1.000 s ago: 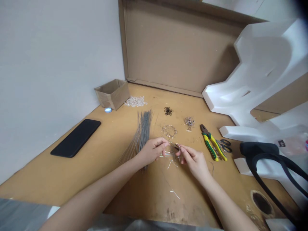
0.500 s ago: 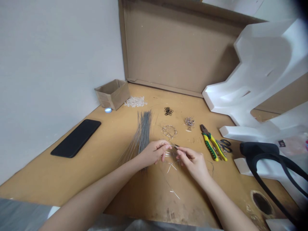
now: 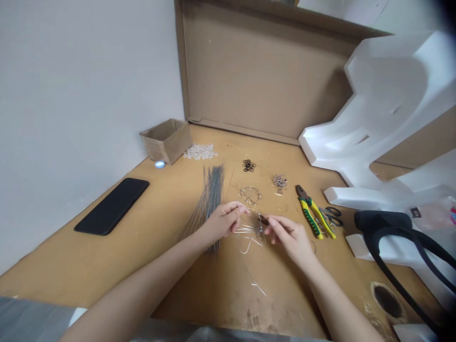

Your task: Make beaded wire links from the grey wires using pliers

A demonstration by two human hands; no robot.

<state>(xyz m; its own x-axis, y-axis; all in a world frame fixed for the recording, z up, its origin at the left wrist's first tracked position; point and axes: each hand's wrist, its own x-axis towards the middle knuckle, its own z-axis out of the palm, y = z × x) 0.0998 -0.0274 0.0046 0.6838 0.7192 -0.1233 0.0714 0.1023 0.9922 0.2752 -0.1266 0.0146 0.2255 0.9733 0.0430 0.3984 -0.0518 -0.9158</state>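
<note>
My left hand is closed in a pinch on a thin wire that reaches toward the right. Across from it, my right hand is closed around a small dark-tipped tool, mostly hidden by the fingers; its exact kind cannot be made out. The tool's tip is at or very near the wire. Below the hands lie short silvery wire pieces. A loose ring of bent wire pieces rests just beyond the fingertips. Beside my left hand is a bundle of straight grey wires, partly under the forearm.
Yellow-green pliers and scissors lie at right. Farther back are black rings, a metal-parts pile, clear small pieces and a cardboard box. A black phone lies left; white foam stands right.
My hands have moved slightly apart, the left one a little leftward and up, the right one rightward. Short wire pieces under them have shifted, and one now looks curved.
</note>
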